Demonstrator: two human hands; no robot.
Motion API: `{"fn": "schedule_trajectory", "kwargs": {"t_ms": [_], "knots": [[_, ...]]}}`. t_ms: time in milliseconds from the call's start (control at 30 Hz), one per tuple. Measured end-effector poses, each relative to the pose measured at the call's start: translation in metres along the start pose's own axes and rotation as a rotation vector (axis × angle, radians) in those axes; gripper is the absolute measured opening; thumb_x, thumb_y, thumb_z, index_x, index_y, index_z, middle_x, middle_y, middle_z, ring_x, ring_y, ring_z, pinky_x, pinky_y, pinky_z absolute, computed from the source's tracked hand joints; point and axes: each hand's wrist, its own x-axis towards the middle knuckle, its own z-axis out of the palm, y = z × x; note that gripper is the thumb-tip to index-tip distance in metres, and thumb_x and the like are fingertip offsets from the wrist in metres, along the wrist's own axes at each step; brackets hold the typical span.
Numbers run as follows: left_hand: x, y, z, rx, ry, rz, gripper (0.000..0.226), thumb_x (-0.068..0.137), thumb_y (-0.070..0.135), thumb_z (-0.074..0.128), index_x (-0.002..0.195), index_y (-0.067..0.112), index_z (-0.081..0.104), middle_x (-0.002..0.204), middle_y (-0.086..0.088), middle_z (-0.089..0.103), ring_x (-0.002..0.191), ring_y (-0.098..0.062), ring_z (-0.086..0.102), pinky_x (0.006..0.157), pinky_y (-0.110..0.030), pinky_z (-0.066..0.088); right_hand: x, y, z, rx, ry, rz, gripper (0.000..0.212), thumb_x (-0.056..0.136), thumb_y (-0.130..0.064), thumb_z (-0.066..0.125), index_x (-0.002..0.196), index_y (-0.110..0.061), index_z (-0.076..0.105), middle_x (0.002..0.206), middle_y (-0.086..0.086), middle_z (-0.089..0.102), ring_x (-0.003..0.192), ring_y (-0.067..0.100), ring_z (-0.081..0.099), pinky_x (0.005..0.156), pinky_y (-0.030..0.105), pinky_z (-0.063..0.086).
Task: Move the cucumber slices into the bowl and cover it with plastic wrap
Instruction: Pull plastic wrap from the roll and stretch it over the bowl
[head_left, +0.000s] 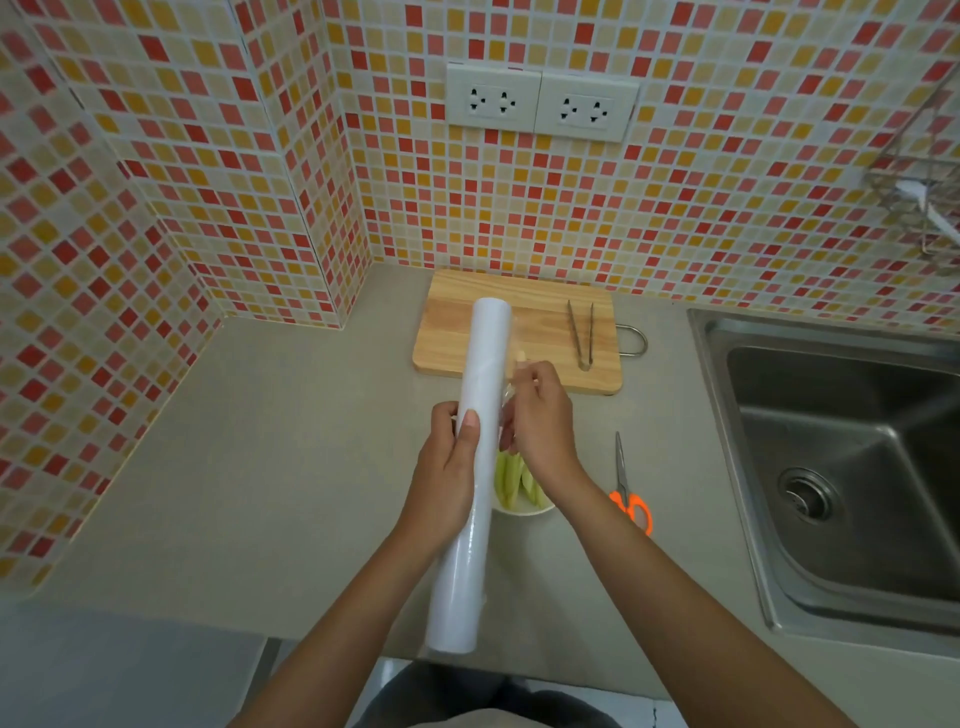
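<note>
Overhead, head view only. Left hand (447, 467) gripped the plastic wrap roll (475, 467) about its middle, thumb lying along the near-left face and fingers curled round the far side. Roll was held above the counter (260, 467), long axis running from near to far, its far end over the cutting board (524, 332) and its near end past the counter's near edge.

Right hand (540, 415) sat just to the right of the roll, fingers curled and pinching at the roll's right side; a thin clear film edge appeared to be between the fingertips, but it was too faint to confirm.

Bowl (522, 512), white, stood on the counter directly beneath both hands, mostly hidden by the roll and the right wrist. Cucumber slices (511, 483), pale green strips, lay inside the bowl. No covering on the bowl could be made out.

Cutting board, wooden, lay at the far side of the counter against the tiled wall (675, 197), with a metal handle loop on its right edge. Metal tongs (582, 332) rested on the board's right part. Scissors (628, 488) with orange handles lay on the counter to the right of the bowl, blades pointing far. Steel sink (852, 467) occupied the right side. Two wall sockets (540, 104) were on the tiles above the board.
</note>
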Motion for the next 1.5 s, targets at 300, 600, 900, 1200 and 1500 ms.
{"fn": "schedule_trajectory", "kwargs": {"t_ms": [300, 600, 900, 1200, 1500], "knots": [[0.022, 0.007, 0.000, -0.004, 0.012, -0.016, 0.028, 0.101, 0.048, 0.032, 0.090, 0.027, 0.047, 0.081, 0.009, 0.055, 0.064, 0.005, 0.052, 0.064, -0.023, 0.040, 0.000, 0.009, -0.008, -0.175, -0.019, -0.043, 0.036, 0.100, -0.029, 0.034, 0.067, -0.014, 0.041, 0.060, 0.007, 0.048, 0.047, 0.022, 0.044, 0.042, 0.025, 0.038], [0.038, 0.014, -0.004, -0.014, 0.070, -0.013, 0.030, 0.101, 0.042, 0.033, 0.088, 0.019, 0.046, 0.077, 0.006, 0.049, 0.068, -0.006, 0.049, 0.062, -0.027, 0.036, -0.001, 0.011, -0.011, -0.311, 0.022, -0.066, 0.032, 0.100, -0.020, 0.032, 0.069, -0.013, 0.038, 0.065, 0.014, 0.050, 0.053, 0.024, 0.045, 0.050, 0.038, 0.044], [0.042, 0.018, -0.002, -0.024, 0.009, 0.036, 0.026, 0.101, 0.044, 0.034, 0.086, 0.025, 0.045, 0.081, 0.004, 0.058, 0.071, -0.011, 0.060, 0.063, -0.028, 0.046, -0.005, 0.003, -0.003, -0.125, -0.091, 0.074, 0.038, 0.097, -0.046, 0.035, 0.075, -0.016, 0.043, 0.064, 0.006, 0.053, 0.046, 0.021, 0.051, 0.035, 0.017, 0.033], [0.044, 0.020, -0.002, -0.072, 0.000, 0.024, 0.030, 0.101, 0.046, 0.035, 0.087, 0.023, 0.048, 0.080, 0.005, 0.056, 0.069, -0.007, 0.058, 0.065, -0.029, 0.045, -0.007, 0.003, -0.003, -0.070, -0.036, -0.016, 0.033, 0.098, -0.030, 0.036, 0.069, -0.016, 0.038, 0.062, 0.009, 0.045, 0.051, 0.024, 0.043, 0.046, 0.030, 0.037], [0.047, 0.024, -0.006, -0.028, 0.090, 0.039, 0.034, 0.101, 0.043, 0.033, 0.080, 0.020, 0.046, 0.074, 0.006, 0.050, 0.066, -0.007, 0.049, 0.062, -0.026, 0.037, -0.017, 0.007, 0.005, -0.326, -0.054, -0.123, 0.034, 0.101, -0.021, 0.033, 0.068, -0.018, 0.039, 0.064, 0.004, 0.050, 0.058, 0.020, 0.046, 0.057, 0.038, 0.040]]}}
